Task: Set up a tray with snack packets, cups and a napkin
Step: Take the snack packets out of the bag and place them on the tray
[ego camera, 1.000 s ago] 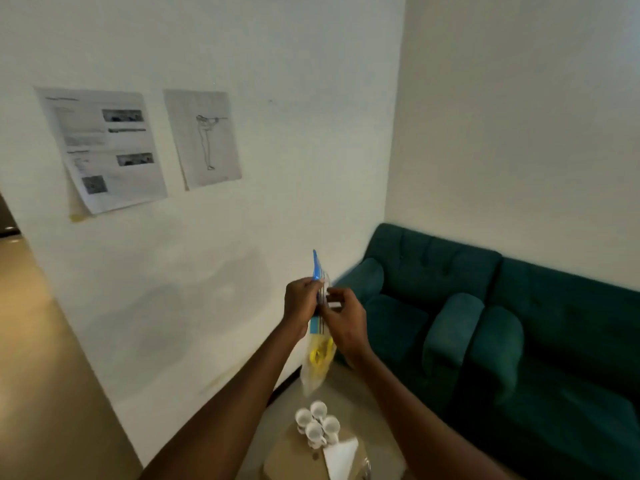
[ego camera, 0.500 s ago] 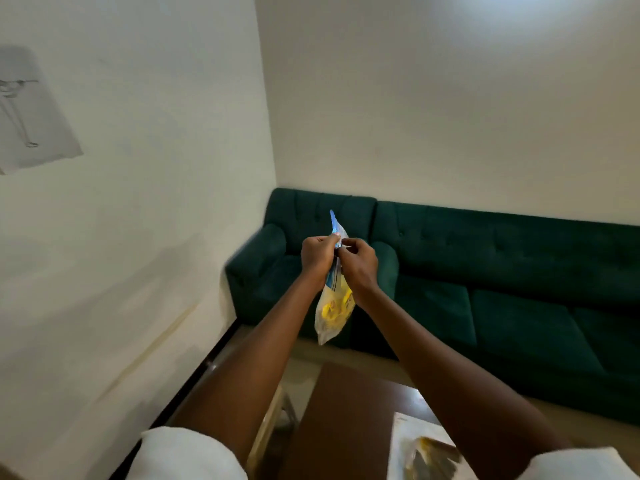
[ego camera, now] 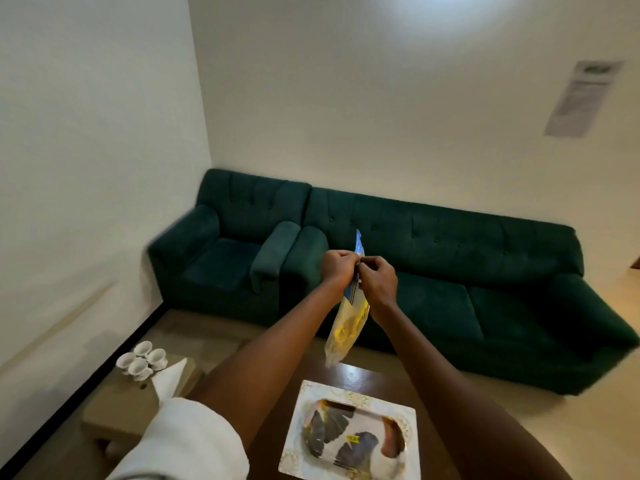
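Note:
A clear snack packet [ego camera: 346, 327] with yellow contents and a blue top hangs in the air in front of me. My left hand [ego camera: 338, 268] and my right hand [ego camera: 379, 282] both pinch its blue top, close together. Below, a white patterned tray [ego camera: 356, 393] lies on a dark brown table [ego camera: 381, 379]; it bears a dark leaf pattern. Several small white cups [ego camera: 142, 361] stand clustered on a low tan side table [ego camera: 121, 407] at lower left, with a white folded napkin [ego camera: 171, 379] beside them.
A dark green sofa [ego camera: 433, 265] and matching armchair [ego camera: 228, 258] line the far wall behind the tables. White walls meet in a corner at left. A paper notice [ego camera: 581, 98] hangs on the wall at upper right.
My view has swung right and down, from the left wall to the sofa and tables. Both hands still hold the packet top; the tray and the cups have come into sight.

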A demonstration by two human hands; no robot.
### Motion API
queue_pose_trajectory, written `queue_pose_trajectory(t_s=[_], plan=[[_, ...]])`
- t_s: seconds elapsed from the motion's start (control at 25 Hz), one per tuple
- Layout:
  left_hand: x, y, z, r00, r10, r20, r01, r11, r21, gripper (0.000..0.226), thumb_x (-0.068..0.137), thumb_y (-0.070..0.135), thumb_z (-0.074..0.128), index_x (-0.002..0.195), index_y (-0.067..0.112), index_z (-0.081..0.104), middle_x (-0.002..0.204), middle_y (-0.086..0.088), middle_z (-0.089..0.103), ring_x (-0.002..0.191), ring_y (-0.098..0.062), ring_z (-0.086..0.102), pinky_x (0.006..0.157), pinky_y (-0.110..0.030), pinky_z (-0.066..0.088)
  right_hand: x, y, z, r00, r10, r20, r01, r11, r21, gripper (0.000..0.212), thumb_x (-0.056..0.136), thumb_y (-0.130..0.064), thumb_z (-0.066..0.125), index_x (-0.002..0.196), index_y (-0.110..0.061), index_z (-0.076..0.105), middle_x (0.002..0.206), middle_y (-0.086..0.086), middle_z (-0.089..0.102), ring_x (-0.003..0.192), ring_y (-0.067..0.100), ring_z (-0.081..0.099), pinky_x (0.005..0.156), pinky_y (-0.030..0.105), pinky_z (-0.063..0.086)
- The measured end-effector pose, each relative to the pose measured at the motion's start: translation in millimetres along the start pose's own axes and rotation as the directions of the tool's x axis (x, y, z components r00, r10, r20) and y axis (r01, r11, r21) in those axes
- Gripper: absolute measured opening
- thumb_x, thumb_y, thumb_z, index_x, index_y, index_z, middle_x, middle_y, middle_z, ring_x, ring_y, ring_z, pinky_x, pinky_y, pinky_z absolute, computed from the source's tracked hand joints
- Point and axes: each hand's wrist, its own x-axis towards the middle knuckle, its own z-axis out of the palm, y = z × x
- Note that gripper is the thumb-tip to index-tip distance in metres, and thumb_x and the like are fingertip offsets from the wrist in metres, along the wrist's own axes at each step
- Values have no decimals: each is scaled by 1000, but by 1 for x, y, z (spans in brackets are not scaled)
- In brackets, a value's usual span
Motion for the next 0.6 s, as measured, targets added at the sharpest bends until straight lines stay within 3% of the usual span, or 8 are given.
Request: queue_pose_trajectory(t_s=[0.08,0.24,0.48,0.6], plan=[[-9,-6,27,1000,-13,23,13,1000,0,14,92,8,67,83,9,78,83,-13,76,73,-21,71,73,-38,62,3,11,-28,999,9,-38,-10,1000,-16,13,94,-15,63,102,-8,72,93,8,74,91,27,72,83,51,61],[-15,-16,59,999,-22,47,21,999,33,10,90,11,73,95,5,79,88,-10,77,77,-19,74,69,-32,63,5,28,-57,995,44,-88,-44,999,-1,13,94,-17,65,100,-8,70,93,9,73,92,28,72,82,50,61],[-17,-30,70,987,-118,106,114,993,42,15,84,16,82,95,7,77,90,-8,77,82,-18,75,71,-31,63,2,52,-59,989,1,-147,-14,996,-90,11,92,-15,67,102,-13,70,92,0,71,88,15,70,66,21,54],[-8,-31,61,970,-160,184,166,986,-15,22,83,16,84,100,3,78,95,-13,79,86,-23,77,72,-32,64,6,54,-53,984,11,-180,-30,994,-104,14,91,-15,70,105,-12,73,94,3,74,86,15,72,75,33,63]])
